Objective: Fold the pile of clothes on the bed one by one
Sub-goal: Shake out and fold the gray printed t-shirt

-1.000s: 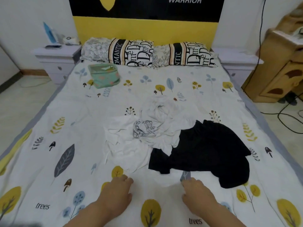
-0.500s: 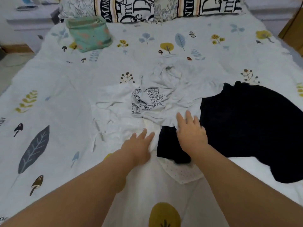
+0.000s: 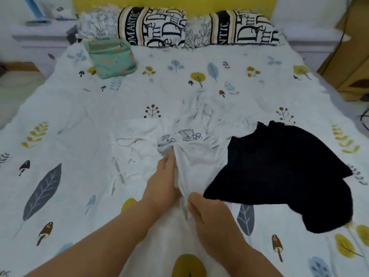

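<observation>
A crumpled white T-shirt with a line drawing (image 3: 199, 148) lies in the middle of the bed (image 3: 65, 140). My left hand (image 3: 162, 182) and my right hand (image 3: 207, 214) both grip its near edge, which is drawn toward me in a ridge between them. Another white garment (image 3: 135, 156) lies flat to the left, partly under the shirt. A black garment (image 3: 279, 172) is spread to the right, its left edge touching the white shirt.
A folded mint-green cloth (image 3: 111, 56) sits at the far left near two lettered pillows (image 3: 179, 29). White nightstands (image 3: 40, 37) flank the bed. A wooden cabinet (image 3: 347, 62) stands on the right, with cables on the floor beside it.
My hands moved from the bare sheet up to the pile. Both now grip the white shirt's edge, pulled toward me and free of the black garment's corner. The camera moved closer.
</observation>
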The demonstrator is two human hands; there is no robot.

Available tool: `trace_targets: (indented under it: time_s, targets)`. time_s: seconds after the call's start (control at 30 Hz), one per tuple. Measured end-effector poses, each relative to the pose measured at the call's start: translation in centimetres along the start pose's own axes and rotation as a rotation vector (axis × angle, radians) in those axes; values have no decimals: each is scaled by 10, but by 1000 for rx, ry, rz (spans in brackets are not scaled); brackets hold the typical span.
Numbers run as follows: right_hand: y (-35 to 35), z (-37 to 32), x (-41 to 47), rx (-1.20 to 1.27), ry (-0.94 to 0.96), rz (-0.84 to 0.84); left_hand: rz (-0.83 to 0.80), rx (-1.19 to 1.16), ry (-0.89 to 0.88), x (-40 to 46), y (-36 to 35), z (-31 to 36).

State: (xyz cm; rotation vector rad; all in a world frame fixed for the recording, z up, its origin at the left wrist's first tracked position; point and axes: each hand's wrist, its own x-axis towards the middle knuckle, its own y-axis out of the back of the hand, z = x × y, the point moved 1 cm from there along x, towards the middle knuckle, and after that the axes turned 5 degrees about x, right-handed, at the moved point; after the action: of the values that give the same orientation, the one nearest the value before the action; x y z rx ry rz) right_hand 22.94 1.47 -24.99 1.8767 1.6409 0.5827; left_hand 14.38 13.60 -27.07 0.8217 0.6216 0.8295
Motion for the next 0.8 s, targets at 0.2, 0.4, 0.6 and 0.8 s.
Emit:
trace_targets:
  time_s: [0.2, 0.4, 0.6, 0.8]
  targets:
    - [62, -78, -50, 202, 103, 60, -11, -5, -122, -25, 49, 38]
    - [140, -113, -89, 159, -56, 376, 3, -166, -84, -60, 136, 80]
    - [205, -174, -117, 68, -170, 530, -10, -414, -161, -116, 270, 148]
    - [235, -273, -139, 207, -120, 564, -20, -629, -280, -188, 363, 215]
